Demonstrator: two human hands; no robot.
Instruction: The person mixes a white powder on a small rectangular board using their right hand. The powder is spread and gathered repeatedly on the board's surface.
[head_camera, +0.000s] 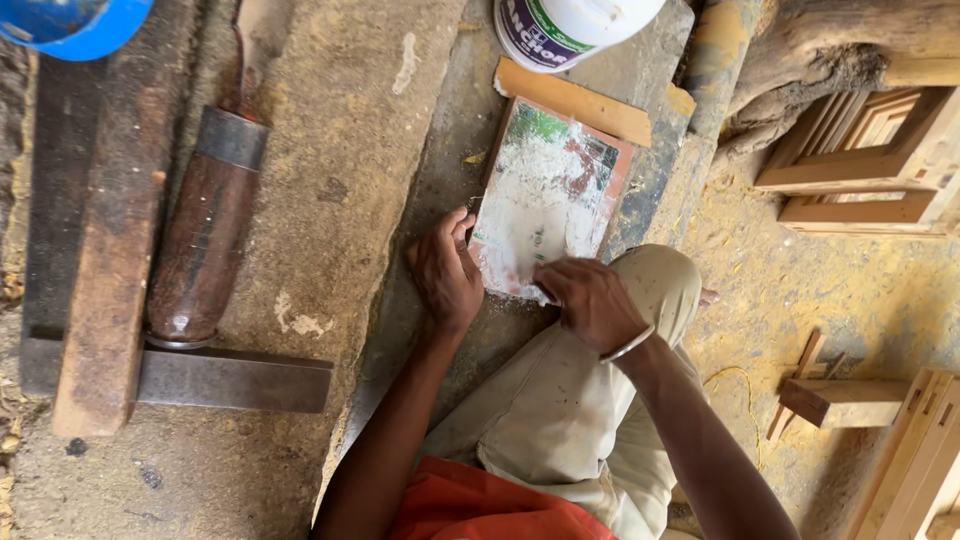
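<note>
Left hand (445, 275) and right hand (590, 300) on paste-smeared board (550, 190).

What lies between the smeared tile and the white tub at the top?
In the head view, a flat strip of light wood lies between the smeared tile and the white tub, along the tile's far edge.

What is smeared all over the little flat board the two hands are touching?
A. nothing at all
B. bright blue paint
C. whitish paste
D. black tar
C: the small rectangular board is coated with whitish paste, and the left hand and right hand both rest at its near edge.
</note>
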